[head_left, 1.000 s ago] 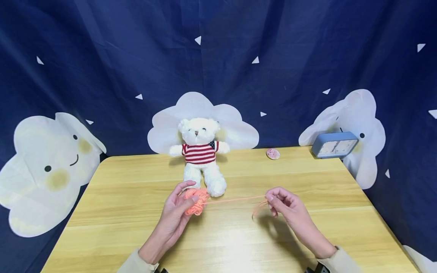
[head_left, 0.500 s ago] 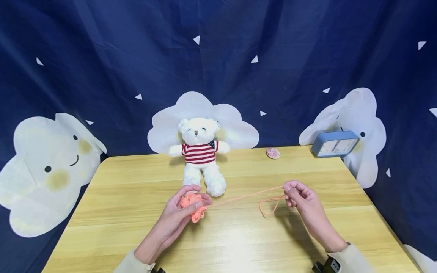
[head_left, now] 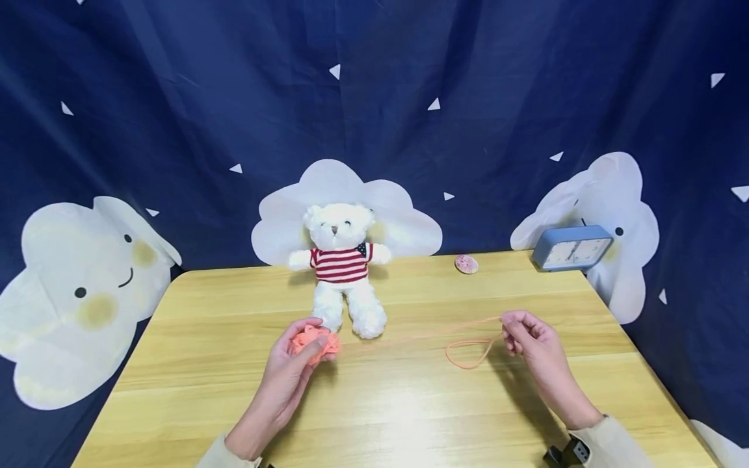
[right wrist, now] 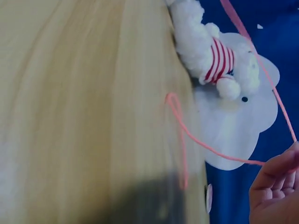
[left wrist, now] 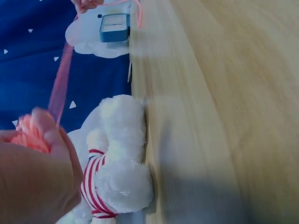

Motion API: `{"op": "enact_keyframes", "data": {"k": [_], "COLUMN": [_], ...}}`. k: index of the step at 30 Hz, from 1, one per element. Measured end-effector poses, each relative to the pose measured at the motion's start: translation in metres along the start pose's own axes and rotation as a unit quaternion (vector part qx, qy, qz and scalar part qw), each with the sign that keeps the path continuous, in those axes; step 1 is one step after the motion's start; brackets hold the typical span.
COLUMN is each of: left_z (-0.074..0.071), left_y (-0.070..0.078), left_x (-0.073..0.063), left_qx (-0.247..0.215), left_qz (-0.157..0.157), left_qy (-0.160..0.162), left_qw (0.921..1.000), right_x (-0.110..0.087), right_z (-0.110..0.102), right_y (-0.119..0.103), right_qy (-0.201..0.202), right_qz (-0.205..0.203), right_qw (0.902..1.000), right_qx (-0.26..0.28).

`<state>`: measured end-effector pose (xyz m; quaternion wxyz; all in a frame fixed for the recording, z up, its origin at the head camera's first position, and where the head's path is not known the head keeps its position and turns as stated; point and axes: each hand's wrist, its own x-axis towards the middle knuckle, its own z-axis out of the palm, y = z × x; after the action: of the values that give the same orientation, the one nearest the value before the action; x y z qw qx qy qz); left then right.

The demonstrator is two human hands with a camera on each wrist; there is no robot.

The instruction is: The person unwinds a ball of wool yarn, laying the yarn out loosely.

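Observation:
My left hand (head_left: 287,370) grips a bundle of coral-orange yarn (head_left: 313,343) in front of the teddy bear's feet, with the thumb across it. A strand (right wrist: 273,86) runs from the bundle to my right hand (head_left: 538,351), which pinches it between thumb and curled fingers. In the head view that strand is blurred along its middle. From the right fingertips a loose loop of yarn (head_left: 468,354) dangles on the left side. Behind the left hand sits a white teddy bear (head_left: 342,266) in a red-and-white striped shirt.
The wooden table (head_left: 193,338) bears a blue clock (head_left: 572,248) at its back right corner. Near the back edge lies a small round pink object (head_left: 466,264). Behind hangs a dark blue curtain (head_left: 374,97) with white clouds and triangles.
My right hand has moved to the right, drawing the strand longer. My left hand has shifted slightly left with the bundle. The loose tail now hangs as a wider loop.

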<state>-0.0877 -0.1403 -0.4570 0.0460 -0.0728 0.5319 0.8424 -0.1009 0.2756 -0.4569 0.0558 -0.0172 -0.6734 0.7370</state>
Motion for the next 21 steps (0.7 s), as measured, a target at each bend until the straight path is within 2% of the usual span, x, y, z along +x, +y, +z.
{"op": "enact_keyframes", "data": {"k": [5,9,14,21], "left_z": [-0.002,-0.003,-0.001,0.005], "left_y": [0.0,0.001,0.002,0.002], "left_x": [-0.001,-0.002,-0.003,-0.003], "left_qx": [-0.015,-0.024,-0.02,-0.022], "left_qz": [0.038,0.043,0.036,0.036], "left_qy": [0.027,0.025,0.01,-0.005], "left_qw": [0.9988,0.9985,0.9991,0.9991], "right_x": [0.003,0.007,0.011,0.017], "right_z": [-0.012,-0.024,-0.037,-0.042], "right_y": [0.009,0.013,0.018,0.023], "right_qy": [0.036,0.048,0.016,-0.044], "right_qz": [0.038,0.082,0.115,0.132], "right_qw": [0.9976,0.9884,0.9738,0.9598], "right_qx": [-0.046,-0.119,-0.195,-0.244]}}
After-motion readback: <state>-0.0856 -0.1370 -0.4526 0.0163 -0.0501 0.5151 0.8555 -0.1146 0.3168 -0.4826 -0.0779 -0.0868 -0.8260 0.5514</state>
